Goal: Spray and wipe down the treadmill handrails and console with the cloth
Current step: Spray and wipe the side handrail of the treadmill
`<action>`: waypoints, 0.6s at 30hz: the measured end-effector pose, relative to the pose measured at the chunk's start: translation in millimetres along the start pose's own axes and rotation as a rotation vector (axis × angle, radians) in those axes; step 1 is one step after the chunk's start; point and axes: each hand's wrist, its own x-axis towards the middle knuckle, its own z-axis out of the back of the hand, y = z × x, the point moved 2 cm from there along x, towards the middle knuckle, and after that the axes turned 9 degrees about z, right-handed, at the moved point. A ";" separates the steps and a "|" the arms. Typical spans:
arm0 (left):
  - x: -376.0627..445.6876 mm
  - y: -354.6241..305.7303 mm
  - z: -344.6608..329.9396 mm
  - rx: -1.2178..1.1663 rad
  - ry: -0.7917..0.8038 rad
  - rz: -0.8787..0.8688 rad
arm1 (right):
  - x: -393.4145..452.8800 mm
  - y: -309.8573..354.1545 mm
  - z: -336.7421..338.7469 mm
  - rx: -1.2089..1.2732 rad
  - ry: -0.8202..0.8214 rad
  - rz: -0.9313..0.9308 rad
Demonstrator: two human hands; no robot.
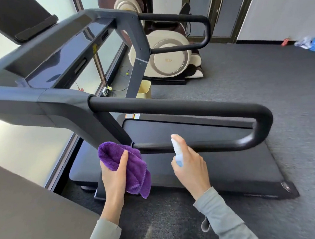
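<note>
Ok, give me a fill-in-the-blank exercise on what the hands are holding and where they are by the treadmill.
1. The left hand grips a cloth whose colour is ____.
2. The right hand holds a small ____ with a white top.
3. Both hands are beside the near handrail, which is coloured ____.
4. The floor around the treadmill is covered in grey ____.

Missing words: purple; spray bottle; black; carpet
</note>
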 end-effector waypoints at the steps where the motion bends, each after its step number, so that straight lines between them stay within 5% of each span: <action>1: 2.4 2.2 5.5 0.007 -0.017 0.004 | 0.5 3.7 -9.5 0.005 0.014 -0.004; 18: 4.0 16.5 6.2 0.016 0.062 0.049 | -2.4 -37.5 -26.2 0.135 -0.099 -0.187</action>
